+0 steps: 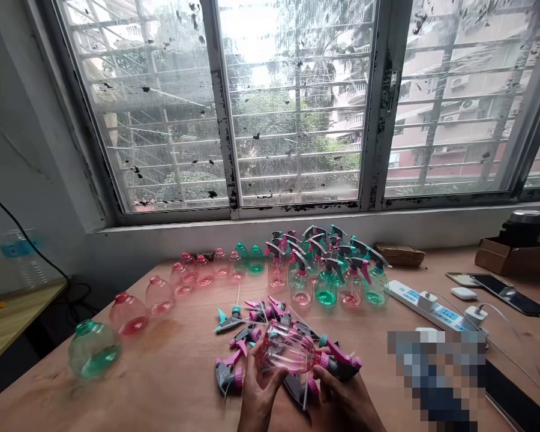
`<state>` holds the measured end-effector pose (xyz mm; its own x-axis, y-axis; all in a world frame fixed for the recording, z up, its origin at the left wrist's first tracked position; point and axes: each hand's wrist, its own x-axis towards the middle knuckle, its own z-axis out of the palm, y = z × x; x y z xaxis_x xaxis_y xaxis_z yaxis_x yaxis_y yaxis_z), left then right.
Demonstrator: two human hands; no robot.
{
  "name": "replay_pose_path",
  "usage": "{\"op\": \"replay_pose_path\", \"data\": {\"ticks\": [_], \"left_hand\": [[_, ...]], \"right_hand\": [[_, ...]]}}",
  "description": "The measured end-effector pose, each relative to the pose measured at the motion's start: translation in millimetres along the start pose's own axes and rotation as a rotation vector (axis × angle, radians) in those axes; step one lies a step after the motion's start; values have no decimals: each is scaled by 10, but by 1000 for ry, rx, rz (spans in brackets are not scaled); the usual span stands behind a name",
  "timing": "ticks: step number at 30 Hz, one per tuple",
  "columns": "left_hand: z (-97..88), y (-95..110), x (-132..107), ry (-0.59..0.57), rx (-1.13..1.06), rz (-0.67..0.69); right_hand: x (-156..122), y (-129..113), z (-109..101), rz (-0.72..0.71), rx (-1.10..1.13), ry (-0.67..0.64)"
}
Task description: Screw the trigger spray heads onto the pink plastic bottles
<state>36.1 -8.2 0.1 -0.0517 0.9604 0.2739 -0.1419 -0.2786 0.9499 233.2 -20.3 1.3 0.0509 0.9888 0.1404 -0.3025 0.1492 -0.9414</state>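
Observation:
A clear pink spray bottle [288, 348] lies on its side between my hands, above the table. My left hand [261, 387] is closed around the bottle's base end. My right hand [344, 393] grips the grey and pink trigger spray head [339, 362] at the bottle's neck. The head's collar meets the neck; whether it is threaded on I cannot tell. Beneath and behind my hands lies a pile of loose spray heads [265, 312], grey with pink or teal parts. One loose spray head [228, 375] rests left of my left hand.
Open bottles without heads, such as a green bottle [94, 350] and a pink bottle [129, 314], line the left and back. Several bottles fitted with heads [326, 287] stand at back centre. Rightward are a power strip [445, 315], phones [506, 294] and a cardboard box [495, 257].

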Motion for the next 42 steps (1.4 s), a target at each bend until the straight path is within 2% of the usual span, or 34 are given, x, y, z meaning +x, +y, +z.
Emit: {"op": "replay_pose_path", "data": {"ticks": [6,12,17,24,29,32,35,38,42], "left_hand": [[10,-27,7,-8,157,62],[1,-54,-16,1,222,59],[56,-72,-48,115,215,72],[68,11,-51,52,412,137],[50,15,-49,72,381,67],[53,57,-51,45,348,51],[66,73,-49,71,333,54],[73,7,-43,112,310,81],[52,-97,-31,112,161,65]], "right_hand": [[-8,-41,-2,-25,25,56],[-14,-73,6,4,-33,20],[-40,-77,32,26,-37,-16],[9,-48,-6,-17,-51,25],[-7,-65,31,10,-43,26],[-28,-59,30,14,-46,14],[-41,-59,13,8,-66,9],[-47,-71,12,17,-72,19],[-55,-91,41,27,-47,-15]]}}
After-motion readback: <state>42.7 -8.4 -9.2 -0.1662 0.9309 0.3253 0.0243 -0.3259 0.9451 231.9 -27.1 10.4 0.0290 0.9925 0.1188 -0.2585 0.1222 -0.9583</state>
